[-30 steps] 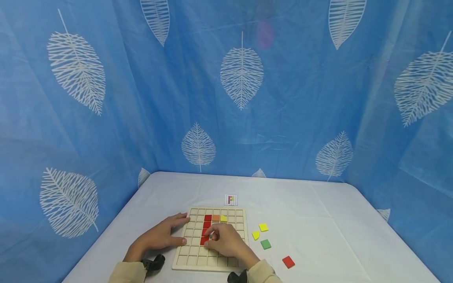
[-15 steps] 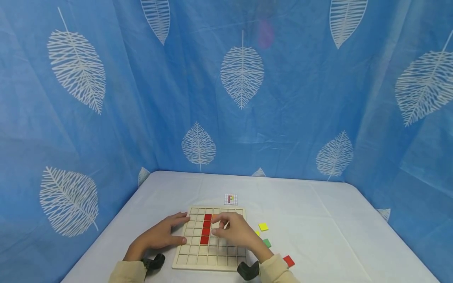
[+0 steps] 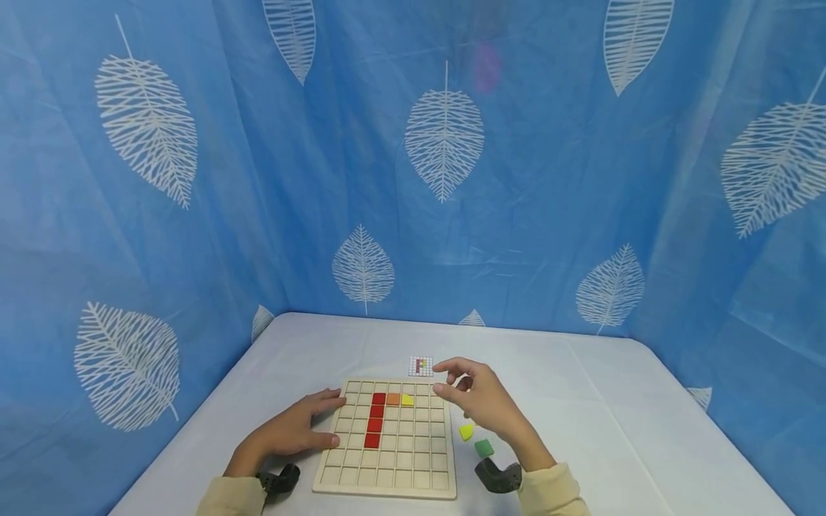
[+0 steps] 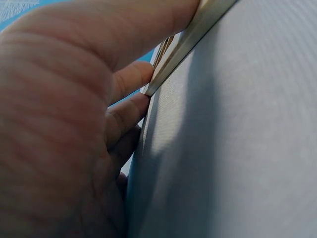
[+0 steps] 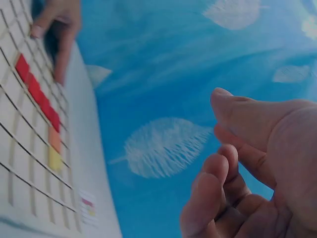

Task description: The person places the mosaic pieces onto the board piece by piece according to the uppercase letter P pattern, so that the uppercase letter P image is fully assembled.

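Note:
A pale wooden grid board (image 3: 413, 481) lies on the table. Several red tiles (image 3: 375, 425) fill a column of its cells, with an orange tile (image 3: 393, 399) and a cut-corner yellow tile (image 3: 407, 400) to the right of the top one. My left hand (image 3: 290, 431) rests at the board's left edge, thumb and fingertips touching it; the left wrist view shows them along the rim (image 4: 171, 62). Raised over the board's upper right corner, my right hand (image 3: 482, 395) holds nothing, its fingers loosely bent and thumb apart in the right wrist view.
A small printed pattern card (image 3: 421, 366) lies behind the board. To the right are a loose yellow tile (image 3: 467, 432) and a green tile (image 3: 484, 448), near my right forearm. Blue leaf-print cloth (image 3: 445, 251) stands round the white table (image 3: 613, 430).
My right hand has lifted away from the red column and moved right and back, uncovering the orange and yellow tiles. Its arm now hides the loose red tile. The left hand has stayed put.

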Action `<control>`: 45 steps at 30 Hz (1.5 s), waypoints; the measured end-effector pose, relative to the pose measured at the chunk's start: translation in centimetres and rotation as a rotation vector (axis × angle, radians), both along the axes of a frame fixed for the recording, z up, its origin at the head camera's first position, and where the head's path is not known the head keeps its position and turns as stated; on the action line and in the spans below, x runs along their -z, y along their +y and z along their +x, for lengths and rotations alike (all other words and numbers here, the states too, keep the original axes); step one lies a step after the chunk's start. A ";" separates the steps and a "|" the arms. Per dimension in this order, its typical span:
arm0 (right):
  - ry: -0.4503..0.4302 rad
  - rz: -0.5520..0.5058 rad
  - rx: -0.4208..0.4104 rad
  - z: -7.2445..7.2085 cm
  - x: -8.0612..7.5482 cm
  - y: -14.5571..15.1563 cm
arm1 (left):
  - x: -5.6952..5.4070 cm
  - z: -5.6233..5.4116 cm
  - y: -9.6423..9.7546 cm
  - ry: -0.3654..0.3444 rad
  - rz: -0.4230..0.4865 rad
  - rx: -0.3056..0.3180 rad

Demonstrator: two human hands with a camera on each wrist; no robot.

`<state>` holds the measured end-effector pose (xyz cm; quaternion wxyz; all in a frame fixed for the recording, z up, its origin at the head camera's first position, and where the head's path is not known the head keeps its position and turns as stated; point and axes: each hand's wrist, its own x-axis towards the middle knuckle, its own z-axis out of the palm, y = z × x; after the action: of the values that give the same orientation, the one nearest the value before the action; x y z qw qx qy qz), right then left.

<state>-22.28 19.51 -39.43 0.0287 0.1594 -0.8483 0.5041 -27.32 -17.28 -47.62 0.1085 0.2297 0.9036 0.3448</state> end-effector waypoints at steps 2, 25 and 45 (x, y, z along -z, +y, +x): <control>-0.015 -0.017 0.044 0.1 -0.5 1.0 | 0.0 0.0 0.0 0.000 0.000 -0.001; -0.104 0.107 0.202 2.2 1.1 9.9 | 0.1 -0.1 0.1 0.001 -0.002 0.004; -0.348 0.090 0.012 2.9 6.5 14.5 | 0.3 -0.1 -0.1 0.013 0.002 0.010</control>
<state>-19.42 34.05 -45.91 -0.1227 0.0658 -0.8630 0.4856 -27.39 -17.40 -47.87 0.1040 0.2365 0.9029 0.3436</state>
